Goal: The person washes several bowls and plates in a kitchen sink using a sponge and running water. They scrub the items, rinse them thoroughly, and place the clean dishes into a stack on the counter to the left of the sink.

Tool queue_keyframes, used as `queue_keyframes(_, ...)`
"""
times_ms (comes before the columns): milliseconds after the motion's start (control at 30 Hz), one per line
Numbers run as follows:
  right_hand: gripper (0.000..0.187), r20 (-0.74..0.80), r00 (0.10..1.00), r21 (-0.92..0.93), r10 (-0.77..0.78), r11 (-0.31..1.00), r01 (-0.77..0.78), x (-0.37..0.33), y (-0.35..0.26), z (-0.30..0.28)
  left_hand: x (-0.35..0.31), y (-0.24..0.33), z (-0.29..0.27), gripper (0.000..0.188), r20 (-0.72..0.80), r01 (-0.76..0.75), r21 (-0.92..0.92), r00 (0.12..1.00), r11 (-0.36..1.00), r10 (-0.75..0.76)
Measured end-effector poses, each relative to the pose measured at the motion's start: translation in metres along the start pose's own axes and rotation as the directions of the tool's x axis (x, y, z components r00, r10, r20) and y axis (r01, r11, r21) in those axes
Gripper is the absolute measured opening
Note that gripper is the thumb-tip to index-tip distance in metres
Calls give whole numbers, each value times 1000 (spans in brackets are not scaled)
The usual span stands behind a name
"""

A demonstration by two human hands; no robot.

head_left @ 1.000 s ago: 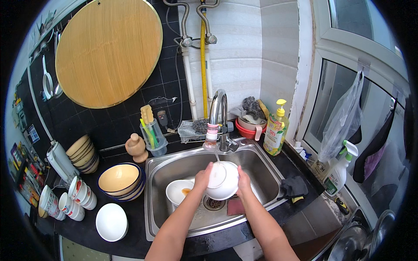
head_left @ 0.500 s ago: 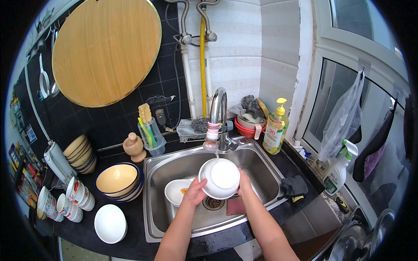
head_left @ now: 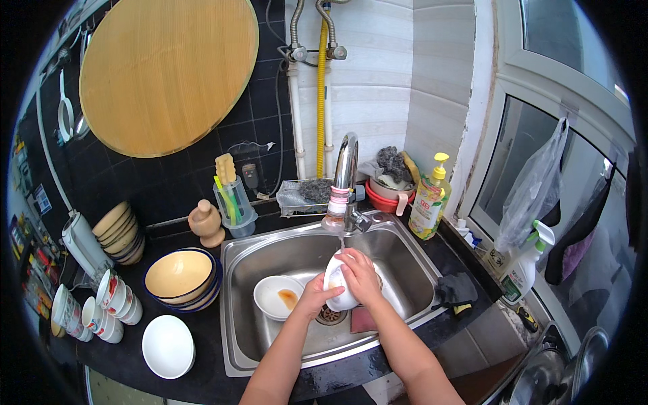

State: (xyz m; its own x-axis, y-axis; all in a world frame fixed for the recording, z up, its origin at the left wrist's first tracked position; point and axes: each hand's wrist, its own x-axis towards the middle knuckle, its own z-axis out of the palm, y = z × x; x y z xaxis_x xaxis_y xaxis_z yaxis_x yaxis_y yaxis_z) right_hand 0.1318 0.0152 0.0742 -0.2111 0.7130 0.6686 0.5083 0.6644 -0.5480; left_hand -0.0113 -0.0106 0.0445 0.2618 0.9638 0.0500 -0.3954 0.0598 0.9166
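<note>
Under the running faucet I hold a white bowl, tilted on its side above the steel sink. My left hand grips its lower left edge. The fingers of my right hand lie over its outside, pressed against it. A thin stream of water comes down at the bowl and my right fingers. Beside it, in the left of the sink, a second white bowl holds an orange-brown residue. A reddish cloth lies near the drain, which my hands partly cover.
Left of the sink are a white bowl, stacked blue-rimmed bowls, several stacked patterned cups and a wooden jar. A yellow-pump soap bottle stands at the back right corner, a dark cloth on the right edge.
The bowl has turned from bottom-up onto its side. My right hand has moved from its right rim onto its outer surface. The view has shifted slightly.
</note>
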Motion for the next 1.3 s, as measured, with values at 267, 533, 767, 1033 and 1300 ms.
queue_keyframes(267,25,114,978,2,-176,984,177,4,-3,-8,1,-3,-3,45,-6,-11,-21,1000,1000,11)
queue_keyframes(533,30,28,955,343,296,894,-287,-2,32,13,5,-9,-3,39,-67,-15,-126,998,992,7)
queue_keyframes(767,50,215,558,426,802,437,-792,-18,101,35,9,-6,-7,40,-174,-102,-453,984,886,25)
queue_keyframes(1033,33,609,609,792,507,-352,-499,-14,56,14,21,-20,-31,39,-245,-188,-620,969,761,40)
queue_keyframes(1300,26,378,750,925,543,-203,-320,-16,61,12,19,-24,-20,52,-150,188,-315,958,931,-244)
